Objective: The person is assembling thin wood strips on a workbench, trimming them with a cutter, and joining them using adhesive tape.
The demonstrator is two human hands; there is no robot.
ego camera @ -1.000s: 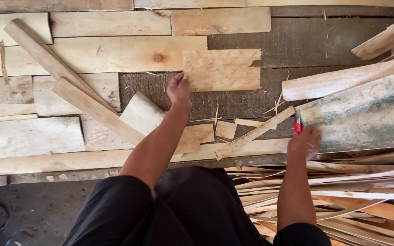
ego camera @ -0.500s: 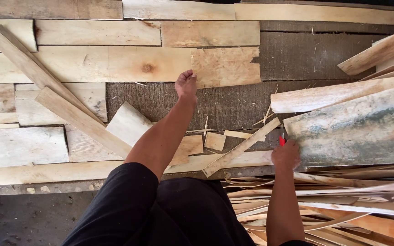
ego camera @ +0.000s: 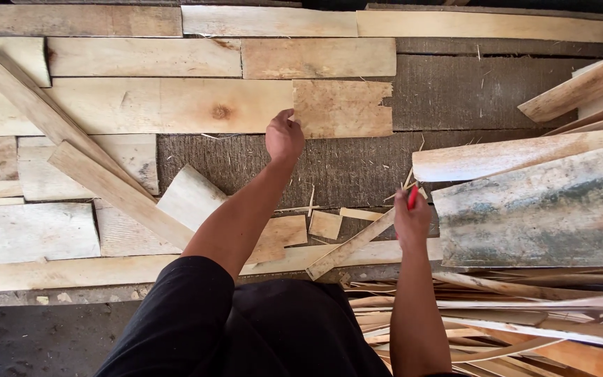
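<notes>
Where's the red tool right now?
In the head view, right of centre: the red tool sticks up from the right hand, just left of the big weathered grey slab and above a thin diagonal wood strip.

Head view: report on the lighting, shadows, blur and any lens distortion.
Head view: even, soft daylight across the pale flat wooden boards, no glare; only thin shadows under the long diagonal wooden plank; the left hand and the right hand, closed on a small red tool, look sharp; the long board edges along the top bow a little; the bottom left corner is dark.
</notes>
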